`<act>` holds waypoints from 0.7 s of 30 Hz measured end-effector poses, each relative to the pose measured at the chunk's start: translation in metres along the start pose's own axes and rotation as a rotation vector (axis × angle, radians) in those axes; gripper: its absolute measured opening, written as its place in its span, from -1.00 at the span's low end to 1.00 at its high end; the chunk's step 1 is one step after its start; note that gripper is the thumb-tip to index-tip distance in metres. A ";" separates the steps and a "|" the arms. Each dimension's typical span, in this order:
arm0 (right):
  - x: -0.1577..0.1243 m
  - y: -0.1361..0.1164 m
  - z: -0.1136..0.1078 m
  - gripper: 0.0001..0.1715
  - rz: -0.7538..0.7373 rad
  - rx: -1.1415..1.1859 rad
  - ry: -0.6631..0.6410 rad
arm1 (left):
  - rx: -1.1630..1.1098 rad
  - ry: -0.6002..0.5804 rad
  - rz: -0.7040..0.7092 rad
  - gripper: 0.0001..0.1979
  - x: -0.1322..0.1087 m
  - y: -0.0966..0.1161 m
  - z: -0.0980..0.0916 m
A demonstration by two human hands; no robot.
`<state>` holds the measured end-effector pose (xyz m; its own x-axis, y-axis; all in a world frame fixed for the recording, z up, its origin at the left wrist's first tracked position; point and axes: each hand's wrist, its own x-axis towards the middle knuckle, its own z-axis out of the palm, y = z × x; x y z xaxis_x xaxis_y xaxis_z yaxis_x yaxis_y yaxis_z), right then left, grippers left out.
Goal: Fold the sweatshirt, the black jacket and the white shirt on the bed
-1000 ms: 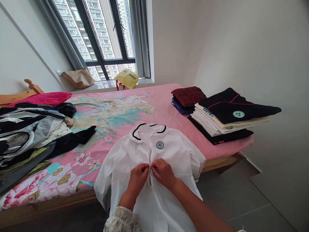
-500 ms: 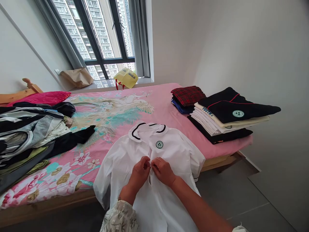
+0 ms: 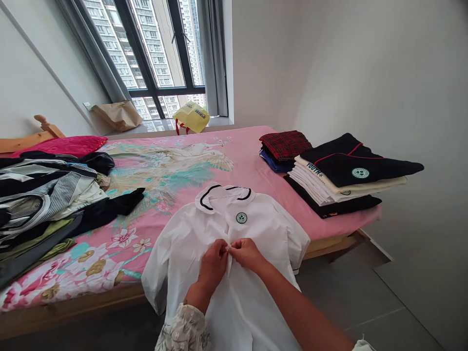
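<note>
Two hands are engaged at the centre front of a white shirt (image 3: 185, 258). The shirt lies face up on the bed (image 3: 234, 156), collar to the far side, its lower part running past the near bed edge. Its collar (image 3: 215, 191) has black trim, and a round green badge (image 3: 241, 218) sits on the right of the garment as viewed.

Left hand (image 3: 213, 267) and right hand (image 3: 247, 254) meet at the front opening, just below the badge. The fingers (image 3: 220, 247) of each hand are drawn together and clamped on the opening's edges. A small button may lie between them; this is too small to confirm. A floral sleeve (image 3: 183, 329) covers the left wrist and forearm.

Left of the shirt, a loose clothes pile (image 3: 44, 200) lies on the bed, near a pink pillow (image 3: 58, 146). To the right are two stacks: a red plaid garment (image 3: 285, 145) on blue cloth (image 3: 272, 162), and a black garment (image 3: 351, 163) on white folded clothes (image 3: 310, 183). A yellow bag (image 3: 192, 118) and a paper bag (image 3: 117, 115) stand by the far window (image 3: 153, 48).
</note>
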<state>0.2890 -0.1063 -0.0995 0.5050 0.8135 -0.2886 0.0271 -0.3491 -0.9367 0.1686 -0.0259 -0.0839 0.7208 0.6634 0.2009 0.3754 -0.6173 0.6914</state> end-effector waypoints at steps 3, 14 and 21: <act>0.002 0.004 0.003 -0.86 0.022 0.032 -0.017 | -0.145 -0.041 -0.084 -0.94 0.000 0.005 -0.009; -0.005 0.005 0.005 -0.84 -0.170 -0.135 0.057 | -0.709 -0.250 -0.466 -0.76 0.011 -0.007 -0.011; -0.005 0.008 0.007 -0.84 -0.228 -0.291 0.142 | -0.553 -0.137 -0.386 -0.69 0.004 -0.008 -0.006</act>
<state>0.2811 -0.1100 -0.1069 0.5716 0.8200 -0.0301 0.3854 -0.3008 -0.8724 0.1652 -0.0154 -0.0848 0.6762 0.7104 -0.1952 0.2935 -0.0167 0.9558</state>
